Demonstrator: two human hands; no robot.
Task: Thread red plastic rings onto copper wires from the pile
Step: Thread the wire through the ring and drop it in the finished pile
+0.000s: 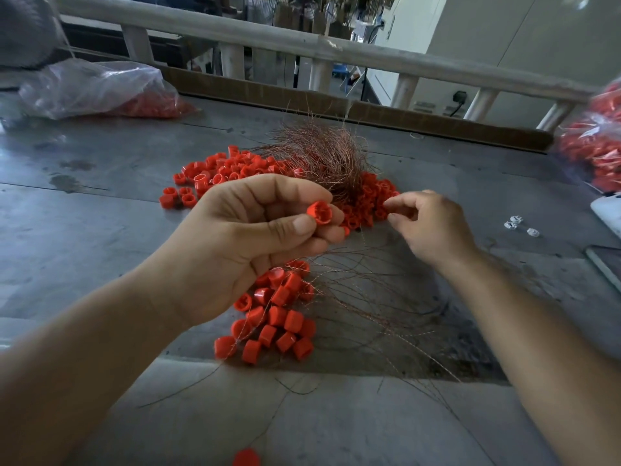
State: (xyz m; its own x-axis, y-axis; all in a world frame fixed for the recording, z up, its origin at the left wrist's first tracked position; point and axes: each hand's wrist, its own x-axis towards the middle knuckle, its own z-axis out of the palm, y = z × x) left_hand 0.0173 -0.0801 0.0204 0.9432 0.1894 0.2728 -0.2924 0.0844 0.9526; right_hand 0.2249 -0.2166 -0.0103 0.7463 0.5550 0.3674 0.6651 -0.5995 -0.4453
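Left hand [235, 243] fingers [299, 225] pinching hollow red ring [319, 212], right hand [433, 227] fingers [391, 205] narrow, hold unclear

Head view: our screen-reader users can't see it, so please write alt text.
A person's left hand pinches one red plastic ring above a grey table, while the right hand, fingers loosely curled, hovers beside a tuft of copper wires among loose red rings. Rings already on wires lie nearer.

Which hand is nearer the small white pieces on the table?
Right: right hand lies just left of the white pieces; left hand, pinching a red ring, is farther left.
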